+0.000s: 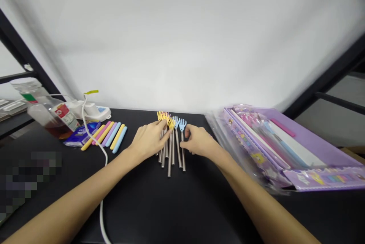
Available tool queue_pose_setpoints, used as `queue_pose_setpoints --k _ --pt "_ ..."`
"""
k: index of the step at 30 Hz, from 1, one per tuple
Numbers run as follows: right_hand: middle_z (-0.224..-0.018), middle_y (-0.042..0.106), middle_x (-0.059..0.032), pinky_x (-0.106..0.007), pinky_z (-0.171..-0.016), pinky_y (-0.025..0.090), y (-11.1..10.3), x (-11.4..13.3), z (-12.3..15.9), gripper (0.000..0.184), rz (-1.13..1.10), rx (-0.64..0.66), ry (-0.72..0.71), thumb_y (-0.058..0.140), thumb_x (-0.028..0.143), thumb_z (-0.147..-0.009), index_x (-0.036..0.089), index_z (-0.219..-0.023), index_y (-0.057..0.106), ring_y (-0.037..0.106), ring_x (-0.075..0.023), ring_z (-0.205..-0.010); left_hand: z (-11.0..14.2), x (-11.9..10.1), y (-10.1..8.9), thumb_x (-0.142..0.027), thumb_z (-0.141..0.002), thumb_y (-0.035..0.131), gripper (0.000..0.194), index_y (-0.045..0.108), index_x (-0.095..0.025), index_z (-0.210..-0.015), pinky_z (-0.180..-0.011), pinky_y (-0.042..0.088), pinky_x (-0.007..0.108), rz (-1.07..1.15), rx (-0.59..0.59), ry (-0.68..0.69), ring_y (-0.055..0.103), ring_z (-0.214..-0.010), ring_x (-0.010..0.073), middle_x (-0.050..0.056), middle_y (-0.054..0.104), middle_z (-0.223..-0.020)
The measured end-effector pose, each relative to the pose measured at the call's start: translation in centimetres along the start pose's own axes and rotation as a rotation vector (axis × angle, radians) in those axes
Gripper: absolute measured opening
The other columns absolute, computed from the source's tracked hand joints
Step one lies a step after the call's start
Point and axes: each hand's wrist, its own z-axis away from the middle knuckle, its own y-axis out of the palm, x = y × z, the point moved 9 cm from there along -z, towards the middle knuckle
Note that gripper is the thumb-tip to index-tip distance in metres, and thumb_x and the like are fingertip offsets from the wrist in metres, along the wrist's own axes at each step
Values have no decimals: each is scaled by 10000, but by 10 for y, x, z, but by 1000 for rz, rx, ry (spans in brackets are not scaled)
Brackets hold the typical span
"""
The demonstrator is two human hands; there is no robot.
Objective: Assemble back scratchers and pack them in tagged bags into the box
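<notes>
Several back scratchers with thin metal rods lie side by side on the black tabletop, their small hand-shaped heads pointing to the wall. Yellow back scratchers [171, 123] are at the left and middle, with blue back scratchers [182, 125] at the right; a bit of pink shows behind. My left hand [149, 137] is closed over the left side of the bunch, thumb and fingers around rods there. At the right edge, my right hand [198, 140] has its thumb and forefinger curved but apart, beside the outermost blue back scratcher. Its thumb tip appears to touch that rod.
Pastel handle sleeves [110, 135] lie at left by a purple packet [82, 133]. Behind them are a power strip [98, 112] and a tilted plastic bottle [54, 112]. A white cable [104, 156] runs forward. At right sits an open purple box [302, 137] with plastic wrapping.
</notes>
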Motion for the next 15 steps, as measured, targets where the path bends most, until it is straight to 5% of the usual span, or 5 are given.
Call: queue_pose_setpoints --k 5,11,15 --pt "-790 676 -78 -317 -576 415 -3 -10 -1 354 194 -17 74 717 268 -642 202 -961 581 661 -246 -706 6 13 5 -449 -1032 330 323 534 -214 -1120 -706 489 392 -111 63 -121 711 -866 342 101 697 -991" --pt "-628 652 -10 -318 -585 462 -20 -27 -3 490 -56 -98 85 671 251 -690 166 -1164 581 653 -217 -610 8 15 3 -263 -991 332 257 524 -213 -1154 -706 516 414 -65 70 -138 706 -878 333 120 621 -1062" --pt "-612 640 26 -279 -478 426 -30 -33 5 739 -462 -155 93 671 209 -652 189 -1363 471 603 -184 -524 7 31 6 -176 -899 429 252 529 -209 -1127 -746 520 427 -87 143 -187 696 -915 337 122 607 -1093"
